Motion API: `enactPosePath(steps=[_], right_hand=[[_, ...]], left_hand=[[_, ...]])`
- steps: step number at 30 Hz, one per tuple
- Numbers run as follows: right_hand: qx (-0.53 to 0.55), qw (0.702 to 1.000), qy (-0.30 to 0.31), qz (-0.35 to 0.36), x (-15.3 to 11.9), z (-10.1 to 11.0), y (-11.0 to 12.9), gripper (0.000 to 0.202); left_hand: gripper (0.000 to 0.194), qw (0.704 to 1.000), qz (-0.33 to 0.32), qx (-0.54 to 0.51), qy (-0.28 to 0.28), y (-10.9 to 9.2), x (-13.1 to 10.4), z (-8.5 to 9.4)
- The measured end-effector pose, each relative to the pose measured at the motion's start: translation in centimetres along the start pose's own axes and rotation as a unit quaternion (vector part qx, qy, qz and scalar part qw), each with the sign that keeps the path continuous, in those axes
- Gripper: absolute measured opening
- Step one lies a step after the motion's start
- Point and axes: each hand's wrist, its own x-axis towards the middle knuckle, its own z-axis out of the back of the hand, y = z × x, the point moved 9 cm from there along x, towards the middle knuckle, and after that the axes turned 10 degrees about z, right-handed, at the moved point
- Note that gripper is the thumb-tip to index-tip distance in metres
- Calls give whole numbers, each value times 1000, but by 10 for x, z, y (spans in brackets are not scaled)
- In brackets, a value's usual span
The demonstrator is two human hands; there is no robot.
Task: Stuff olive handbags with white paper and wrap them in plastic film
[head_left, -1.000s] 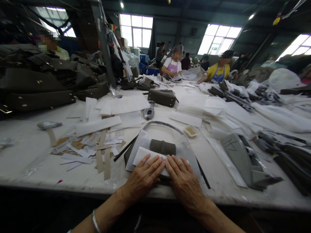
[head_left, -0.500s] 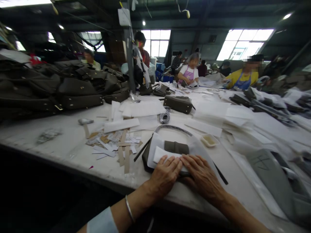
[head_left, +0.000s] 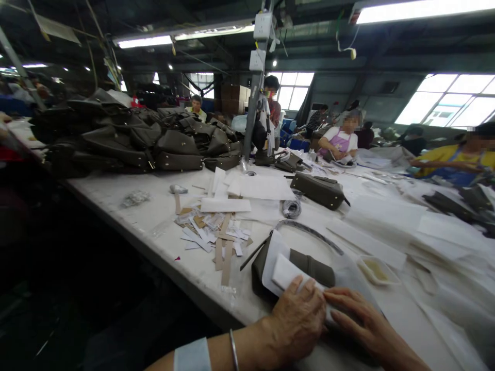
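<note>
A dark olive handbag (head_left: pixel 260 275) lies at the table's near edge, with a ringed, wrapped handle (head_left: pixel 309 230) arching behind it. White wrapping sheet (head_left: pixel 270 246) covers part of its body, and a dark flap or strap (head_left: pixel 312 265) shows through. Across the front runs a folded white sheet (head_left: pixel 285 270). My left hand (head_left: pixel 297 317) has its bent fingers closed over this sheet's near edge; its thumb is hidden. My right hand (head_left: pixel 365 312) rests beside it, fingers extended and thumb apart, touching the sheet's right part.
Paper and card strips (head_left: pixel 216 234) lie left of the bag. Beyond are a coil of grey strip (head_left: pixel 291 208), another handbag (head_left: pixel 319 189) and a tray of yellowish stuff (head_left: pixel 377 270). Dark bags (head_left: pixel 154 139) are heaped at back left. Co-workers sit across the table.
The view has swung left and tilted up, so the bag appears lower and further right. My left fingers have bent more, and my right thumb now stands apart from the fingers.
</note>
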Motion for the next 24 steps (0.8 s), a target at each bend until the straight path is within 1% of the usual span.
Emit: enactPosePath(steps=[2,4,6,9,12,13,15,17,19,21,22,24], right_hand=[[-26,999,-34,12,-3,-1,-1,38],[-66,995,-70,21,-8,-2,-1,36],[-98,991,-90,29,-11,-2,0,35],[-99,991,-88,31,-9,-2,-1,35],[-53,996,-75,0,-2,6,-5,35],[-41,996,-81,-21,-1,12,-8,35],[-38,987,-131,-79,-5,34,-14,39],[-60,963,-209,-161,-21,61,-19,44],[-79,925,-277,-249,-45,81,-22,51],[-64,891,-314,-322,-69,87,-23,61],[-39,880,-323,-347,-79,84,-23,66],[37,867,-324,-376,-91,68,-25,73]], left_hand=[[45,1000,7,8,-18,2,-2,1],[47,1000,10,11,-23,3,-3,0],[50,999,14,8,-28,4,-4,-2],[53,999,25,-6,-37,6,-4,-3],[55,999,31,-19,-38,7,-5,-4],[55,999,31,-24,-36,7,-5,-5],[54,998,32,-37,-29,7,-6,-8],[51,998,35,-56,-20,7,-7,-12],[49,996,37,-76,-13,8,-7,-17],[48,995,37,-94,-8,8,-6,-21],[48,994,36,-101,-8,8,-6,-23],[49,993,33,-113,-12,8,-5,-25]])
